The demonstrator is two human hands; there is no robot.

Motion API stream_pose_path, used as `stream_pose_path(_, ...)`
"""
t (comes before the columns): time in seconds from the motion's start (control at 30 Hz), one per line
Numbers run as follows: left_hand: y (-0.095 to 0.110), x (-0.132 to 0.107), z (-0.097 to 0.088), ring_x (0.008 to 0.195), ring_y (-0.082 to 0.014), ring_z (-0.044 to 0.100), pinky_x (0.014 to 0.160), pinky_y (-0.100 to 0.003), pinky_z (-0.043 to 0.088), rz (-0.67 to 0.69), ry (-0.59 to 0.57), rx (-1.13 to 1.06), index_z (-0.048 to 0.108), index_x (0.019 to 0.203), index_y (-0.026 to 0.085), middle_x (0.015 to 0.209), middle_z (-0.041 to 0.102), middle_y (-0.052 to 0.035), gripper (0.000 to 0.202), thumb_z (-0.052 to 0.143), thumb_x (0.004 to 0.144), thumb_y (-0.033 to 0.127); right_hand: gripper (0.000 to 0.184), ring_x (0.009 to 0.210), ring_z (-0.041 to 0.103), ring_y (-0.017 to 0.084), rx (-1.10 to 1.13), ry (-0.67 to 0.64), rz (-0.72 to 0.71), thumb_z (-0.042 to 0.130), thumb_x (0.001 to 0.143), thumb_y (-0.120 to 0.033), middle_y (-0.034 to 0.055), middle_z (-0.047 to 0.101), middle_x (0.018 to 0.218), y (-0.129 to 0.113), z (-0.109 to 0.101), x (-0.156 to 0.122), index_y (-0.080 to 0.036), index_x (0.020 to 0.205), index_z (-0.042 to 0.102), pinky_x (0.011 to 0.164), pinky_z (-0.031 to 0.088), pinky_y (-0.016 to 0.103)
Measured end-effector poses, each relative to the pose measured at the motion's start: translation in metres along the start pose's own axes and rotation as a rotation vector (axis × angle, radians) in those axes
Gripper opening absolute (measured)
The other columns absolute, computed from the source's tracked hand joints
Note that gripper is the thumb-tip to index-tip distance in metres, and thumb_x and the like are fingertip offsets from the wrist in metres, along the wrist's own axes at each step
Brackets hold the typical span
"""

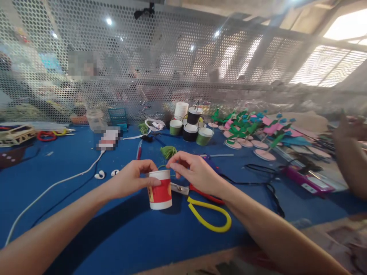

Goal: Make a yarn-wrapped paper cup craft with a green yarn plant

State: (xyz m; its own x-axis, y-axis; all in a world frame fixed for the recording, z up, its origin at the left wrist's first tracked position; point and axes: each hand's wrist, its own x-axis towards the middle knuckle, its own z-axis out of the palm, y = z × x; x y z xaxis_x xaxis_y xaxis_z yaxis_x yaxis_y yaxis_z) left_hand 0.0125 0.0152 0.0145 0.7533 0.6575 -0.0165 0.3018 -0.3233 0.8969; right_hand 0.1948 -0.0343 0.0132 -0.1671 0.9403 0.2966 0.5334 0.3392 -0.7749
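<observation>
My left hand (134, 176) grips a red and white paper cup (162, 193) by its rim, thumb on the outside and fingers at the back. The cup is upright, just above or on the blue table. Beside the cup's right rim, my right hand (190, 168) is closed in a pinch on a thin green cord (163, 166) that runs over the rim. Behind the hands lies a bundle of green cord (168, 152). Scissors (180, 188) with red and yellow handles lie to the right of the cup, partly under my right hand.
Small black and green buckets (190, 131) stand at the back. Craft flowers on round bases (264, 154) fill the right rear. A purple power strip (308, 181), a phone (109, 138) with a white cable, and earbuds (99, 175) lie around. Another person's arm (351, 152) is far right.
</observation>
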Motion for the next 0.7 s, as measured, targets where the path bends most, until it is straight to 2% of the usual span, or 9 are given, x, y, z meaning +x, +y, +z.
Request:
stream_pose_path(0.1,-0.004,0.001,0.002,0.063,-0.0101,0.051,0.06,-0.022,0.041,-0.012,-0.052,-0.004,0.053,0.071,0.013,0.067,0.056,0.0018,0.016,0.059,0.067,0.027,0.013,0.052,0.049,0.009,0.01,0.094,0.02,0.045,0.079,-0.026,-0.0015,0.053,0.061,0.01,0.0,-0.002,-0.018,0.069,0.049,0.049,0.04,0.021)
stream_pose_path(0.2,-0.007,0.002,0.002,0.063,-0.0103,0.052,0.059,-0.021,0.041,-0.029,-0.077,0.008,0.052,0.073,0.013,0.068,0.056,0.0018,0.018,0.058,0.068,0.03,0.02,0.051,0.048,0.009,-0.037,0.102,0.026,0.041,0.081,-0.029,-0.0013,0.053,0.059,0.013,-0.006,-0.006,-0.018,0.066,0.047,0.048,0.039,0.02)
stream_pose_path(0.27,-0.008,0.002,0.0,0.065,-0.0113,0.053,0.059,-0.021,0.042,-0.055,-0.137,0.02,0.054,0.076,0.013,0.07,0.058,0.0009,0.02,0.056,0.07,0.032,0.025,0.052,0.049,0.009,-0.128,0.085,0.013,0.038,0.083,-0.029,-0.0009,0.053,0.059,0.012,-0.011,-0.009,-0.017,0.063,0.048,0.051,0.038,0.02)
stream_pose_path(0.4,-0.003,-0.002,-0.006,0.075,-0.0149,0.058,0.067,-0.023,0.045,-0.123,-0.412,-0.053,0.06,0.086,0.014,0.082,0.065,-0.002,0.023,0.059,0.069,0.03,0.035,0.053,0.051,0.01,-0.376,-0.169,0.056,0.036,0.084,-0.032,0.0002,0.057,0.057,0.013,-0.016,-0.009,-0.016,0.058,0.052,0.054,0.035,0.021)
stream_pose_path(0.5,0.003,-0.006,-0.008,0.079,-0.0165,0.059,0.072,-0.025,0.046,-0.122,-0.581,-0.106,0.064,0.085,0.014,0.085,0.067,-0.0026,0.021,0.062,0.066,0.024,0.016,0.061,0.054,0.012,-0.565,-0.259,0.113,0.048,0.079,-0.027,0.002,0.062,0.069,0.018,-0.016,-0.003,-0.017,0.072,0.058,0.053,0.033,0.021)
stream_pose_path(0.6,0.008,-0.007,-0.012,0.079,-0.0163,0.06,0.072,-0.024,0.046,-0.136,-0.6,-0.105,0.065,0.083,0.015,0.084,0.068,-0.0017,0.018,0.063,0.065,0.021,0.01,0.064,0.055,0.013,-0.689,-0.251,0.164,0.05,0.077,-0.023,0.003,0.063,0.074,0.02,-0.02,0.001,-0.017,0.076,0.057,0.052,0.031,0.021)
stream_pose_path(0.7,0.013,-0.009,-0.022,0.077,-0.0165,0.061,0.07,-0.023,0.048,-0.205,-0.56,-0.103,0.066,0.083,0.017,0.082,0.069,0.0001,0.018,0.063,0.065,0.02,0.021,0.066,0.055,0.014,-0.75,-0.331,0.152,0.044,0.082,-0.03,0.0037,0.062,0.073,0.018,-0.023,-0.004,-0.017,0.071,0.057,0.053,0.031,0.022)
